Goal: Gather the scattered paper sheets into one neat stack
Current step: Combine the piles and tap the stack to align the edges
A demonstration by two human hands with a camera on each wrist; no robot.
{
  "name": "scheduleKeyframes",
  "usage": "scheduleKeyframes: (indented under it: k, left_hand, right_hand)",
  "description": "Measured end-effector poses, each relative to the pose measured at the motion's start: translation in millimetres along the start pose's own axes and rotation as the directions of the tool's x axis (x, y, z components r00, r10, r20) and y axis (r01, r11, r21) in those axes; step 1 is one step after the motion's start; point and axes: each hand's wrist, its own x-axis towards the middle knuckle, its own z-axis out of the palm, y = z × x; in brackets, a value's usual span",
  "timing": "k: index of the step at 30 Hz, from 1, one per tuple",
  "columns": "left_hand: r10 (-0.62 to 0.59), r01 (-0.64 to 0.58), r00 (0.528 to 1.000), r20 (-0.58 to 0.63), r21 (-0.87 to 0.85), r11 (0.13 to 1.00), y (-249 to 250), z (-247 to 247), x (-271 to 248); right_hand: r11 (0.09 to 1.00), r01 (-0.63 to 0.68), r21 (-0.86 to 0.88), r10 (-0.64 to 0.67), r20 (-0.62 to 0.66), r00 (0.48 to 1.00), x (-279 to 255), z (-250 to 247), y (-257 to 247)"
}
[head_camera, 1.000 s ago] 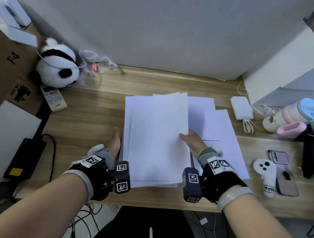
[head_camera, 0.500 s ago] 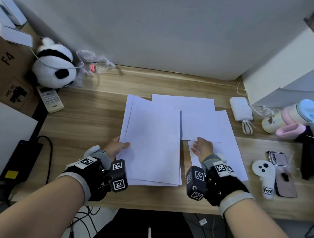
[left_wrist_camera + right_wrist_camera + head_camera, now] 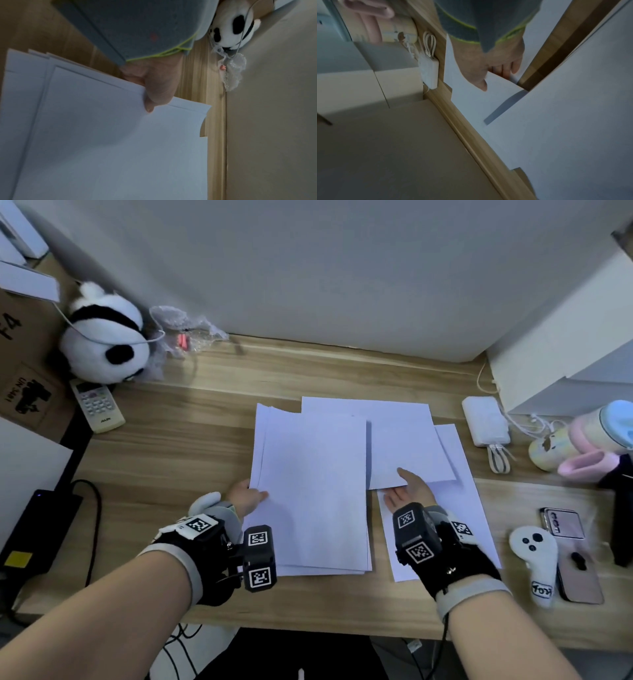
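The left hand (image 3: pixel 247 498) pinches the left edge of the loose pile of white paper sheets (image 3: pixel 313 491) lying mid-worktop (thumb on top). The right hand (image 3: pixel 409 491) pinches the near edge of a single white sheet (image 3: pixel 407 450) lifted over another flat white sheet (image 3: pixel 462 508) on the wooden worktop (image 3: pixel 171 460).

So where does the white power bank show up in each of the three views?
Head: the power bank lies at right of centre on the desk, right of the loose paper sheets.
Left wrist: not in view.
Right wrist: the power bank sits left of centre, left of the right hand.
Shared landmark: its looped white cable lies beside it in both views.
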Motion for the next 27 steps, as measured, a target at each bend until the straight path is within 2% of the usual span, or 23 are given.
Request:
scheduleKeyframes:
  k: [1,3,6,8,9,12,14,16,19,23,25,27]
  left_hand:
    - [-0.003,0.003,1.0,0.009,-0.014,1.0,-2,0,0]
    - [0.008,-0.007,1.0,0.012,-0.07,0.998,-6,0,-1]
    - [0.039,-0.039,0.999,-0.004,-0.158,0.987,-6,-4,-5]
    - [0.067,-0.064,0.998,0.009,-0.203,0.977,-2,-6,-7]
    - [0.079,-0.073,0.997,0.016,-0.225,0.972,0,-7,-8]
    - [0.097,-0.078,0.994,0.052,-0.29,0.954,9,-7,-11]
    - [0.106,-0.079,0.992,0.067,-0.319,0.945,14,-4,-13]
    - [0.108,-0.075,0.991,0.084,-0.329,0.941,19,2,-14]
    - [0.106,-0.071,0.99,0.094,-0.316,0.946,22,14,-14]
    - [0.086,-0.061,0.993,0.085,-0.268,0.962,19,28,-8]
    - [0.07,-0.052,0.995,0.068,-0.237,0.97,18,35,-5]
    - [0.055,-0.048,0.998,0.031,-0.208,0.977,17,42,-3]
  right_hand:
    - [0.999,-0.031,-0.035,0.032,0.032,0.999,-1,4,0]
    - [0.991,-0.033,-0.127,0.034,0.009,0.999,-3,12,3]
    - [0.966,0.063,-0.249,-0.081,-0.062,0.995,5,15,6]
    - [0.919,0.149,-0.366,-0.206,-0.122,0.971,9,8,3]
    - [0.875,0.202,-0.44,-0.301,-0.168,0.939,11,2,-1]
    - [0.751,0.364,-0.551,-0.579,-0.285,0.764,7,-22,-20]
    - [0.691,0.403,-0.6,-0.667,-0.313,0.676,1,-41,-34]
    - [0.627,0.379,-0.681,-0.712,-0.304,0.633,-6,-59,-46]
    - [0.58,0.316,-0.751,-0.71,-0.274,0.649,-8,-81,-57]
    - [0.573,0.259,-0.777,-0.666,-0.258,0.7,5,-95,-60]
    - [0.548,0.18,-0.817,-0.624,-0.255,0.739,12,-96,-61]
    - [0.524,0.099,-0.846,-0.591,-0.278,0.757,16,-96,-62]
